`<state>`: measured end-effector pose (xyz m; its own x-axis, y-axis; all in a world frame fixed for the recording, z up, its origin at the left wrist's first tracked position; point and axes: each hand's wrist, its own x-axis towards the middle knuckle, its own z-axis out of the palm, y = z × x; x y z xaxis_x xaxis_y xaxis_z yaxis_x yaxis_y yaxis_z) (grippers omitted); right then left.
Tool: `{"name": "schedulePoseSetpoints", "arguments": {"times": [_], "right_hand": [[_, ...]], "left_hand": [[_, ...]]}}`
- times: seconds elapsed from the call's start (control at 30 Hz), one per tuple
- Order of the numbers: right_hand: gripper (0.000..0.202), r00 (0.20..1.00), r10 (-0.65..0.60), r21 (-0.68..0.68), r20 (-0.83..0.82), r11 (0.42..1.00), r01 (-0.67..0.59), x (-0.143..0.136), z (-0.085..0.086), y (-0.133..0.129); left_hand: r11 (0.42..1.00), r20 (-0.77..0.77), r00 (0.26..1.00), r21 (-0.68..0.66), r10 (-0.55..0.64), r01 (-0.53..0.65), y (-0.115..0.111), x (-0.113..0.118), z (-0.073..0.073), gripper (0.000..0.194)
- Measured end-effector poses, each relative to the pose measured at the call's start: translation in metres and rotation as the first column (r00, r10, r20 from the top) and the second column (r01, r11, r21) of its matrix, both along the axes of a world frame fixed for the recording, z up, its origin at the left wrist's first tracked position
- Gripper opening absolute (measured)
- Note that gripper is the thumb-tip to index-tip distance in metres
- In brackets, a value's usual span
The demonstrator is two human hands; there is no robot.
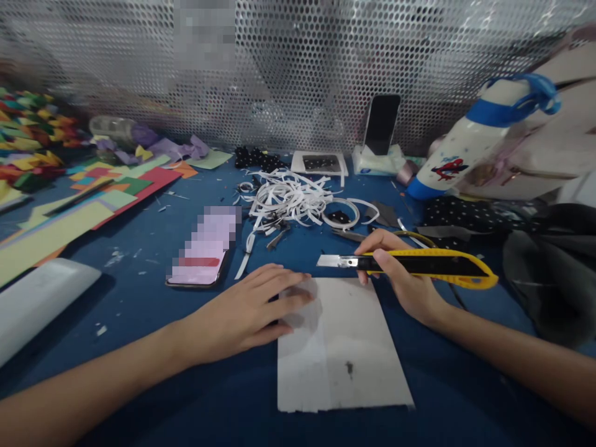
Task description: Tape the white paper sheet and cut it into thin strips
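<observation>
A flat white board with a small dark mark lies on the blue table in front of me. My left hand is palm down at its upper left edge, the fingers apart and reaching over the board, with nothing held. Above the board's upper right corner, my right hand grips a yellow and black box cutter between thumb and fingers. The cutter's blade is out and points left, a short way from my left fingertips.
A lit phone lies left of centre. Curled white paper strips are heaped behind the board, beside a tape roll and scissors. Coloured paper covers the left. A bottle and black fabric are at right.
</observation>
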<state>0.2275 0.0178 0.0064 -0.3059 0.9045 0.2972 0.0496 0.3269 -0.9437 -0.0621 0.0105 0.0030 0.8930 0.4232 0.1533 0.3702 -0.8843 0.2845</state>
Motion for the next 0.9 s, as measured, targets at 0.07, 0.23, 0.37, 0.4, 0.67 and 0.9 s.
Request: {"name": "schedulePoseSetpoints", "arguments": {"times": [0.07, 0.23, 0.37, 0.4, 0.67, 0.9], "right_hand": [[0.02, 0.998, -0.004, -0.021, 0.061, 1.0, 0.005, -0.0009, 0.0021, 0.0011], [0.021, 0.993, 0.022, -0.052, 0.114, 0.999, -0.016, -0.0009, 0.0019, 0.0022], [0.021, 0.995, 0.03, -0.098, 0.098, 0.995, -0.02, 0.0011, -0.0014, 0.0038], [0.021, 0.995, 0.031, -0.105, 0.096, 0.994, -0.021, 0.0017, -0.0018, 0.0039], [0.023, 0.995, 0.038, -0.141, 0.096, 0.99, -0.025, 0.0045, -0.0048, 0.0047], [0.024, 0.994, 0.044, -0.148, 0.102, 0.988, -0.029, 0.0051, -0.0042, 0.0054]], "left_hand": [[1.0, 0.005, 1.0, 0.009, -0.017, 0.017, -0.001, 0.0012, 0.0014, 0.038], [1.0, -0.009, 1.0, 0.018, -0.019, 0.019, -0.0013, 0.0021, 0.0029, 0.038], [1.0, -0.02, 1.0, 0.02, -0.02, 0.021, -0.0008, 0.0013, 0.0029, 0.041], [0.999, -0.019, 1.0, 0.024, -0.021, 0.021, -0.0009, 0.0011, 0.0028, 0.042], [1.0, -0.004, 1.0, 0.017, -0.005, 0.005, -0.0007, 0.002, 0.0015, 0.046], [1.0, 0.0, 1.0, 0.018, -0.009, 0.009, 0.0, 0.0012, -0.0016, 0.049]]}}
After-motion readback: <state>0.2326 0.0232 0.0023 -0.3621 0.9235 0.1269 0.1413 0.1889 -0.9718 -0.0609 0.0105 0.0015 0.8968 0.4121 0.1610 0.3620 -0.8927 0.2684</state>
